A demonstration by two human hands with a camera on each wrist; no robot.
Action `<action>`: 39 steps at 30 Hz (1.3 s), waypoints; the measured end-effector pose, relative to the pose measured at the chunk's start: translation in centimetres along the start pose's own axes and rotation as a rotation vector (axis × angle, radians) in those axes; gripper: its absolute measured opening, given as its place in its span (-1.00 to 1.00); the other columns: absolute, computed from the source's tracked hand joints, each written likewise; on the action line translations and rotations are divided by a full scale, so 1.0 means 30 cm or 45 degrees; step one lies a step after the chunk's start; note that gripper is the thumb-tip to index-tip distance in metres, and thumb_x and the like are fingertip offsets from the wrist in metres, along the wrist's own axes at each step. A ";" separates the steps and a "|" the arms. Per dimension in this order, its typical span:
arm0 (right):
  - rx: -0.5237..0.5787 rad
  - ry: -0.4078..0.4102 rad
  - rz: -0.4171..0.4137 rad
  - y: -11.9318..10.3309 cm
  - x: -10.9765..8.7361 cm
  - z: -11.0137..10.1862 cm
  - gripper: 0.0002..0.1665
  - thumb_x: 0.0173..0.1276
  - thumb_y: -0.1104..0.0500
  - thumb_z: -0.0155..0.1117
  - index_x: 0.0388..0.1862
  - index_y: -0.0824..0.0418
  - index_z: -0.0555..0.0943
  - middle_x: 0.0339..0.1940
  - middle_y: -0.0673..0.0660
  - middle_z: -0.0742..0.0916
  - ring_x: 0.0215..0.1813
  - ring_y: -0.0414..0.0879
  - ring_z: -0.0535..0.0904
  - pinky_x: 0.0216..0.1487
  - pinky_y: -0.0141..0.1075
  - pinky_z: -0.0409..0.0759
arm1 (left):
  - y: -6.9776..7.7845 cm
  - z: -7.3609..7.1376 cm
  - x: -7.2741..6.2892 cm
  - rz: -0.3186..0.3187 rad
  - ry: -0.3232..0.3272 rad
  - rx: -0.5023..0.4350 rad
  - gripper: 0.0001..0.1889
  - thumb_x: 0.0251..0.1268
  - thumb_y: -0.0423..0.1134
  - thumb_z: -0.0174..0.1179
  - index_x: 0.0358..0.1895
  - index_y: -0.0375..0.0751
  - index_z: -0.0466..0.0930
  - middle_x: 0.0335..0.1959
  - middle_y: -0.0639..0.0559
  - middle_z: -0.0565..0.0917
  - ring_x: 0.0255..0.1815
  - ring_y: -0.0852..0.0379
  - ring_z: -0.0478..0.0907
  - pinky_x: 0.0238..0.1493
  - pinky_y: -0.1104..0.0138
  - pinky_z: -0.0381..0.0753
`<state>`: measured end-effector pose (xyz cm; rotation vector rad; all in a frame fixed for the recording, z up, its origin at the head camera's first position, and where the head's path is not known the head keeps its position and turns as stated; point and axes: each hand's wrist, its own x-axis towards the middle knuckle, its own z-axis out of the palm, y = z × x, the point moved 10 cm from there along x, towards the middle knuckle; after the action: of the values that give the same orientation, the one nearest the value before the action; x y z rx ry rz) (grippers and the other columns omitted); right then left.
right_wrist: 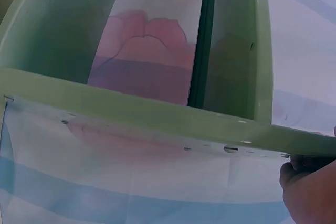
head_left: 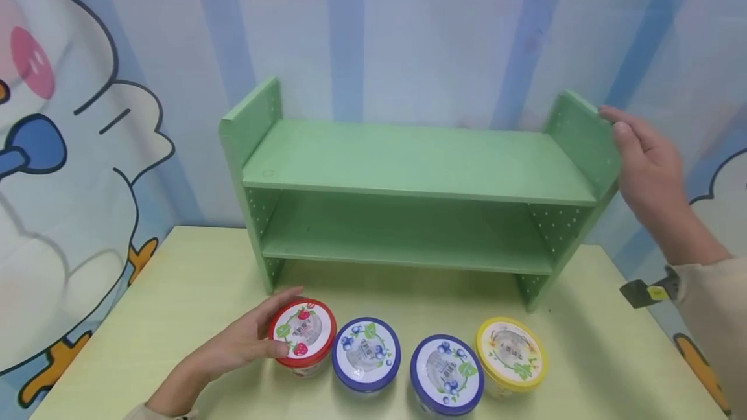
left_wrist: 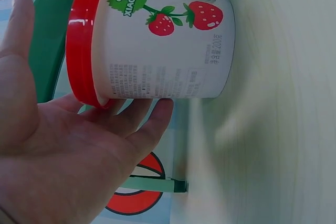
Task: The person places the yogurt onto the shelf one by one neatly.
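A red-lidded strawberry yogurt cup [head_left: 303, 329] stands upright on the table at the left end of a row. My left hand [head_left: 248, 336] is around its left side, fingers behind it and thumb by the lid's near edge. In the left wrist view, the fingers of the left hand [left_wrist: 79, 145] stretch along the cup [left_wrist: 157, 40] and the thumb stands away from the lid. My right hand [head_left: 653, 170] grips the upper right side panel of a green two-tier shelf [head_left: 420, 157]; the right wrist view shows part of that hand [right_wrist: 312, 190] at the panel edge [right_wrist: 157, 109].
Two blue-lidded blueberry cups [head_left: 366, 354] [head_left: 447, 374] and a yellow-lidded cup [head_left: 511, 353] stand to the right of the red one, in front of the shelf. The pale table [head_left: 216, 264] ends at a patterned curtain [head_left: 408, 37] behind.
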<state>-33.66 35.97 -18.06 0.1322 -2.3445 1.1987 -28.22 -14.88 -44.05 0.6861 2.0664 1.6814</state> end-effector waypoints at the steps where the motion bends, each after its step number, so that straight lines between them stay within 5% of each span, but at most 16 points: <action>1: 0.004 -0.011 -0.010 -0.002 0.002 0.003 -0.44 0.62 -0.11 -0.29 0.49 -0.06 0.33 0.51 -0.17 0.30 0.50 -0.27 0.03 0.49 -0.21 -0.02 | -0.002 0.000 0.000 -0.003 0.001 -0.002 -0.13 0.23 -0.25 0.34 0.55 -0.16 0.04 0.42 -0.27 0.19 0.32 -0.21 0.23 0.21 0.33 0.44; 4: -0.001 -0.033 -0.030 -0.003 0.007 0.007 -0.44 0.62 -0.12 -0.27 0.45 -0.04 0.40 0.47 -0.16 0.36 0.29 -0.27 0.33 0.33 -0.33 0.25 | -0.008 0.002 0.000 -0.017 -0.001 -0.008 -0.12 0.23 -0.23 0.34 0.55 -0.16 0.03 0.42 -0.26 0.21 0.32 -0.19 0.24 0.23 0.31 0.43; 6: -0.024 -0.051 -0.052 -0.004 0.007 0.006 -0.45 0.62 -0.13 -0.26 0.38 0.01 0.46 0.46 -0.14 0.37 -0.13 -0.26 0.49 -0.09 -0.40 0.46 | -0.012 0.002 0.001 -0.034 0.001 0.004 -0.12 0.24 -0.21 0.34 0.55 -0.17 0.02 0.42 -0.25 0.21 0.32 -0.18 0.24 0.23 0.28 0.41; 8: -0.059 -0.071 -0.066 -0.004 0.009 0.005 -0.47 0.61 -0.14 -0.26 0.31 0.02 0.50 0.46 -0.12 0.38 -0.52 -0.20 0.33 -0.54 -0.33 0.37 | -0.016 0.002 0.005 -0.052 0.003 0.018 -0.11 0.24 -0.20 0.35 0.55 -0.16 0.02 0.42 -0.26 0.20 0.32 -0.18 0.25 0.23 0.23 0.40; 14: -0.084 -0.117 -0.100 -0.016 0.010 0.009 -0.52 0.62 -0.14 -0.29 0.09 0.06 0.53 0.49 -0.18 0.33 -0.78 -0.15 0.14 -0.87 -0.25 0.18 | -0.015 -0.006 0.010 -0.038 0.010 0.021 -0.06 0.17 -0.23 0.39 0.56 -0.12 0.01 0.43 -0.26 0.19 0.31 -0.19 0.26 0.25 0.14 0.37; 21: -0.114 -0.109 -0.089 -0.012 0.000 0.014 -0.52 0.62 -0.13 -0.32 0.10 0.06 0.51 0.50 -0.19 0.30 -0.72 -0.13 0.18 -0.71 -0.27 0.29 | -0.026 -0.009 0.000 -0.021 0.039 0.032 0.01 0.08 -0.28 0.47 0.55 -0.16 0.01 0.44 -0.22 0.23 0.35 -0.17 0.25 0.32 0.06 0.28; 23: -0.119 -0.108 -0.083 -0.011 0.000 0.015 -0.50 0.62 -0.13 -0.33 0.11 0.08 0.51 0.51 -0.19 0.29 -0.51 -0.18 0.37 -0.57 -0.27 0.34 | -0.027 -0.010 -0.002 -0.036 0.055 0.063 0.03 0.05 -0.28 0.49 0.55 -0.17 0.01 0.44 -0.19 0.24 0.37 -0.17 0.24 0.34 -0.07 0.22; 25: -0.108 -0.099 -0.086 -0.014 0.001 0.014 -0.49 0.63 -0.11 -0.34 0.12 0.12 0.51 0.51 -0.19 0.29 -0.10 -0.22 0.48 -0.28 -0.33 0.37 | -0.026 -0.008 -0.003 -0.052 0.059 0.077 0.04 0.04 -0.27 0.50 0.55 -0.15 0.01 0.45 -0.19 0.23 0.38 -0.18 0.22 0.35 -0.11 0.22; 28: -0.084 -0.071 -0.097 -0.017 0.005 0.010 -0.47 0.64 -0.08 -0.34 0.11 0.19 0.51 0.51 -0.17 0.29 0.40 -0.22 0.18 0.07 -0.27 0.29 | -0.029 -0.007 -0.003 -0.062 0.057 0.082 0.07 0.00 -0.25 0.52 0.56 -0.13 0.00 0.47 -0.19 0.20 0.40 -0.20 0.19 0.35 -0.11 0.22; 33: -0.090 -0.032 -0.108 -0.014 0.005 0.005 -0.51 0.65 -0.04 -0.36 0.02 0.19 0.50 0.51 -0.17 0.30 0.51 -0.26 0.01 0.44 -0.08 0.01 | -0.050 0.003 -0.005 -0.071 0.011 0.067 0.15 -0.01 -0.15 0.54 0.58 -0.14 -0.08 0.51 -0.18 0.10 0.41 -0.17 0.16 0.34 0.01 0.28; 39: -0.103 -0.015 -0.134 -0.013 0.004 0.000 -0.56 0.66 -0.01 -0.36 -0.06 0.15 0.49 0.51 -0.13 0.31 0.51 -0.25 0.00 0.47 -0.06 -0.04 | -0.059 0.010 -0.007 -0.042 -0.022 0.042 0.20 -0.05 -0.11 0.56 0.59 -0.11 -0.13 0.52 -0.18 0.05 0.42 -0.16 0.14 0.36 0.05 0.27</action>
<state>-33.63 35.76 -17.71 0.2325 -2.3608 1.0542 -28.11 -15.04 -45.86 0.6709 2.0866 1.6210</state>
